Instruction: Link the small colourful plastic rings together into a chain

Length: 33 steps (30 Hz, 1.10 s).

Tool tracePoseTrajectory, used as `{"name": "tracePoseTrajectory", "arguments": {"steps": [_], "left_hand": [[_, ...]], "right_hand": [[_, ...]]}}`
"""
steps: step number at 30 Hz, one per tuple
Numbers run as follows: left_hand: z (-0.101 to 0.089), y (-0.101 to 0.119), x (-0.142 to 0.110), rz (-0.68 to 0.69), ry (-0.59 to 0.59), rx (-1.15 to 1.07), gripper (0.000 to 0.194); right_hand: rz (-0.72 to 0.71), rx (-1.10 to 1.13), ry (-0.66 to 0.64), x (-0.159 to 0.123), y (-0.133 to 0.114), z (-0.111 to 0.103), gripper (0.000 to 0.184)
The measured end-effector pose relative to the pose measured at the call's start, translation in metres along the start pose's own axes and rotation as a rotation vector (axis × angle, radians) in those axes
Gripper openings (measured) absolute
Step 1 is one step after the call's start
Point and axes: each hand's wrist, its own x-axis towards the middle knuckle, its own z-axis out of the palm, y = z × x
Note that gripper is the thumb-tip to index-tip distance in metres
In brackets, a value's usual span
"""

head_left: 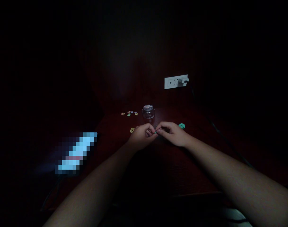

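My left hand [143,136] and my right hand [172,133] meet over the middle of the dark red table, both closed in a pinch. Between their fingertips shows a bit of a small teal hair tie [155,132], most of it hidden by the fingers. To the right of my right hand lies a pile of teal hair ties [181,125]. A yellow hair tie pile [132,130] sits just beside my left hand, partly covered by it. Behind the hands stands a clear lidded jar [148,112], which looks empty.
Several mixed-colour hair ties [129,114] are scattered left of the jar. A lit, pixelated screen [79,153] is at the table's left side. On the back wall is a white socket panel [171,82] with a plug [183,80] in it. A cable [229,146] runs along the right.
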Motion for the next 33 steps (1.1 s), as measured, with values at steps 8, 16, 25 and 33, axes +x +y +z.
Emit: {"name": "tracePoseTrajectory", "arguments": {"steps": [8,16,25,33], "left_hand": [[-0.002,0.000,0.001,0.022,0.054,0.045,0.018],[-0.002,0.002,0.001,0.102,0.073,0.069,0.013],[-0.002,0.007,-0.001,0.031,-0.001,-0.015,0.019],[-0.001,0.006,-0.001,0.029,-0.009,-0.069,0.014]], "right_hand": [[-0.004,0.020,0.016,-0.002,-0.003,0.001,0.010],[-0.057,-0.072,0.083,0.000,-0.005,0.000,0.010],[0.041,-0.007,0.089,0.000,-0.001,0.001,0.016],[0.026,0.016,0.093,0.001,0.000,0.001,0.014]]}}
